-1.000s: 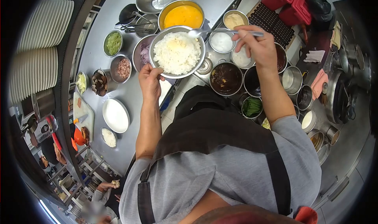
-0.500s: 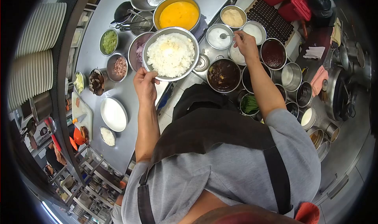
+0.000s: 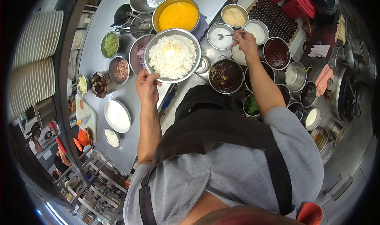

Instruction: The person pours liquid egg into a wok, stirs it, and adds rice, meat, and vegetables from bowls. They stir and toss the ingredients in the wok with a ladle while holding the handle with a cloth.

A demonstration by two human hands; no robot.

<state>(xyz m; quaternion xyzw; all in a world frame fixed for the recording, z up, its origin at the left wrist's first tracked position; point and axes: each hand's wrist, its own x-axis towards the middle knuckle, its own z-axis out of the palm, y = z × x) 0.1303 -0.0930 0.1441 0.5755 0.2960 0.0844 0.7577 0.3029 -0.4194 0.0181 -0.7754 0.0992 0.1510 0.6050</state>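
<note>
My left hand [image 3: 147, 86] grips the near rim of a metal bowl [image 3: 186, 77] with its thumb over the edge. White rice [image 3: 171, 58] is heaped in the bowl, a pale yellowish patch on top. In my right hand [image 3: 246, 46] a small metal spoon [image 3: 227, 36] is pinched by the handle. The spoon's head is over a round metal container of white powder or grains [image 3: 215, 41]. Around that container stand one with beige paste or powder [image 3: 233, 17], another with white contents [image 3: 256, 30] and one with dark red sauce [image 3: 276, 53].
Behind the rice bowl is a bowl of beaten egg [image 3: 179, 16]. To the left stand chopped greens [image 3: 109, 44], diced pink meat [image 3: 121, 69], sliced purple onion [image 3: 141, 54] and a white oval dish [image 3: 117, 116]. A pot of dark sauce [image 3: 226, 76] sits near my apron. Stacked plates [image 3: 37, 39] line the far left.
The spoon's head has shifted a little left over the white contents, with more of its handle showing. My left hand still holds the rice bowl in nearly the same place.
</note>
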